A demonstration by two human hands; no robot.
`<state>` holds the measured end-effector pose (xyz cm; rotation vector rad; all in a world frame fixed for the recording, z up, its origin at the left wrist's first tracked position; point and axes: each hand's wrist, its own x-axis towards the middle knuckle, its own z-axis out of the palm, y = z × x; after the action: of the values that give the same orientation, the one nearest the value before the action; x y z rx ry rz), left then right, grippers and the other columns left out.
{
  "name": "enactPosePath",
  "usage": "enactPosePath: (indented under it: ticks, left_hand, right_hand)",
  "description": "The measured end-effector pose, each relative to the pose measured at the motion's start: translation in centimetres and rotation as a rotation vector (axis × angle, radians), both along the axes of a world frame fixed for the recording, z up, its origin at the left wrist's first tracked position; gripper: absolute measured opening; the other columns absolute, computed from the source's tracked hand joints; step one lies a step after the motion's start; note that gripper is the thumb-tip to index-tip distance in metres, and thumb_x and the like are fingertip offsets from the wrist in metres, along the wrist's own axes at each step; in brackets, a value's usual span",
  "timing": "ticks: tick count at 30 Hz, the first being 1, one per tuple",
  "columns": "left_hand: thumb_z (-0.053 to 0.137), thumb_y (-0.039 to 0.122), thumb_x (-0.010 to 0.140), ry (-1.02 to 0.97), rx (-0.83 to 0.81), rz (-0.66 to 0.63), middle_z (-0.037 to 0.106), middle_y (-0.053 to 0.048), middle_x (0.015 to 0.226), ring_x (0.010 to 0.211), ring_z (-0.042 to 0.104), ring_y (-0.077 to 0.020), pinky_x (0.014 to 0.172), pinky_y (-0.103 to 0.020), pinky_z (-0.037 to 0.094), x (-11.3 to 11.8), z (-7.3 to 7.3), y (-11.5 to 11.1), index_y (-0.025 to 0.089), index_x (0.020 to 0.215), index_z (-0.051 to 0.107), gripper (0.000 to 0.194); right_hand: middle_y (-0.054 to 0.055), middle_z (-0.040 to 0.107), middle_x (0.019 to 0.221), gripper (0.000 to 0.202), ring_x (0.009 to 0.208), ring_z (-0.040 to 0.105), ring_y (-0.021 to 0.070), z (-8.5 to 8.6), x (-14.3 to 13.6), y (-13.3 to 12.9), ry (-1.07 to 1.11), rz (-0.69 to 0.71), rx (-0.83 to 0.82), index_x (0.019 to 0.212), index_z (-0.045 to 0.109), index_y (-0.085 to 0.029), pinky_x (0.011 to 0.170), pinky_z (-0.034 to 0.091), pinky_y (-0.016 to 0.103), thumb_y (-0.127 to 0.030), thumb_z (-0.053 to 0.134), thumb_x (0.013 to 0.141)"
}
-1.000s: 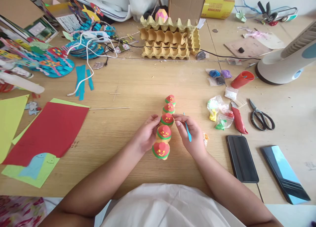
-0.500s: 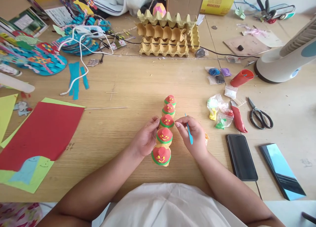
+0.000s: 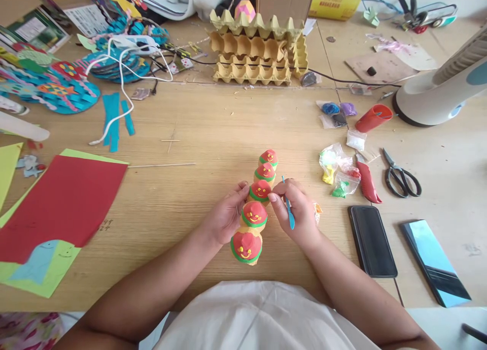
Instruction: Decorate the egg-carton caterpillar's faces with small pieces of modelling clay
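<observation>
A strip of egg-carton cups [image 3: 254, 214] runs away from me, held up above the table. Red clay covers each cup, with a green band round the base and a small yellow smiling face. My left hand [image 3: 227, 213] grips the strip's left side near the middle cup, fingers partly hidden behind it. In my right hand [image 3: 299, 208] is a thin blue clay modelling tool [image 3: 290, 217], its flat end pointing down toward me. The right thumb and forefinger touch or nearly touch the right side of the middle cup; whether they pinch anything there is hidden.
To the right lie bags of coloured clay [image 3: 337, 170], a red utility knife [image 3: 368, 180], scissors [image 3: 401, 175] and two phones, one a black phone [image 3: 372, 241]. Red paper [image 3: 64, 203] lies left. Egg cartons [image 3: 253, 73] stand at the back; a red cup [image 3: 375, 118] is farther right.
The strip has tilted: its far end has swung right and its near end slightly left and toward me. Both hands keep their holds, and the blue tool has turned a little with the right hand.
</observation>
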<state>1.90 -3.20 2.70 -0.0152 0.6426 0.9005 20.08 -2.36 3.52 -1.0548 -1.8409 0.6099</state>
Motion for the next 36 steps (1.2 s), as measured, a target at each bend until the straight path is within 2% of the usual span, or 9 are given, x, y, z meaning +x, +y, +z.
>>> enactPosePath:
  ticks: [4, 13, 24, 36]
  left_hand:
    - [0.07, 0.024, 0.095, -0.006, 0.024, 0.01, 0.074, -0.002, 0.09, 0.072, 0.073, -0.015, 0.067, -0.026, 0.06, 0.2, -0.3, -0.2, 0.02, 0.096, 0.064, 0.007]
    - [0.067, 0.018, 0.095, -0.022, 0.057, 0.016, 0.075, -0.002, 0.091, 0.073, 0.074, -0.0139, 0.069, -0.025, 0.061, 0.2, -0.6, -0.3, 0.02, 0.097, 0.061, 0.006]
    - [0.066, 0.019, 0.096, -0.029, 0.058, -0.008, 0.073, -0.002, 0.091, 0.075, 0.072, -0.0136, 0.074, -0.025, 0.059, 0.2, -0.4, -0.4, 0.02, 0.098, 0.059, 0.007]
    - [0.069, 0.02, 0.094, -0.029, 0.042, -0.008, 0.07, -0.001, 0.087, 0.072, 0.07, -0.0131, 0.069, -0.024, 0.057, 0.3, 0.0, -0.4, 0.019, 0.093, 0.059, 0.01]
  right_hand:
    - [0.001, 0.062, 0.078, 0.014, 0.072, 0.056, 0.0186, 0.0, 0.1, 0.1, -0.094, 0.004, 0.084, 0.089, 0.056, -0.024, 0.068, 0.044, 0.033, -0.025, 0.064, 0.099]
    - [0.003, 0.061, 0.081, 0.014, 0.077, 0.056, 0.0213, 0.2, 0.4, 0.0, -0.212, -0.01, 0.217, 0.093, 0.055, -0.025, 0.07, 0.046, 0.035, -0.022, 0.068, 0.097]
    - [0.001, 0.061, 0.079, 0.017, 0.073, 0.054, 0.0191, 0.8, 0.5, -0.1, -0.185, 0.021, 0.21, 0.092, 0.054, -0.025, 0.068, 0.045, 0.034, -0.025, 0.071, 0.096]
    - [0.002, 0.062, 0.08, 0.017, 0.073, 0.055, 0.0203, 1.0, 0.5, -0.2, -0.182, 0.02, 0.193, 0.092, 0.054, -0.026, 0.067, 0.045, 0.035, -0.027, 0.071, 0.096]
